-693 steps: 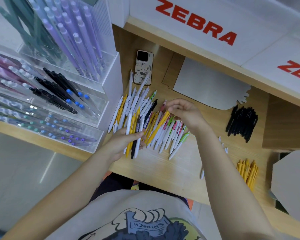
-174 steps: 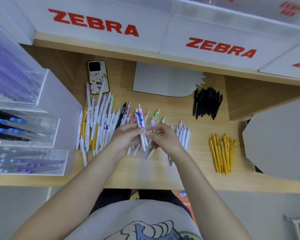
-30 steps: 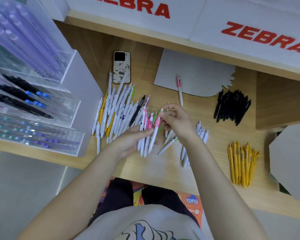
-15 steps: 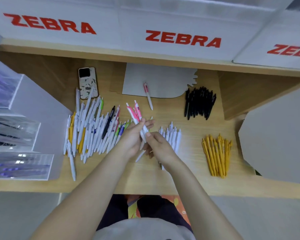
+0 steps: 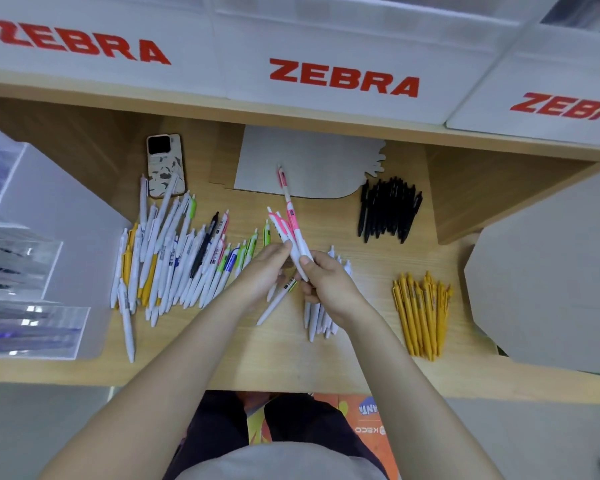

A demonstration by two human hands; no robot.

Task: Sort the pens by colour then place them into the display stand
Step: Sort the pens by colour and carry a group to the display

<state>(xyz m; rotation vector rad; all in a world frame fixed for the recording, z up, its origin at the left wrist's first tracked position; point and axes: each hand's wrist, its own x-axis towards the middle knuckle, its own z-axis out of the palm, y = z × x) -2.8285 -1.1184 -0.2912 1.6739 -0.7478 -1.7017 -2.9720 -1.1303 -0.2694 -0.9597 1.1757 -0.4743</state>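
Both hands on the pink pens (image 5: pixel 291 233): right hand (image 5: pixel 329 285) grips the bunch above the desk (image 5: pixel 361 344), left hand (image 5: pixel 264 271) pinches alongside. Risk: loose bunch, so we cld drop one into the unsorted pile (image 5: pixel 174 258) & remix colours.

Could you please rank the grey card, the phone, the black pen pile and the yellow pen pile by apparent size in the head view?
1. grey card
2-3. black pen pile and yellow pen pile: too alike to rank
4. phone
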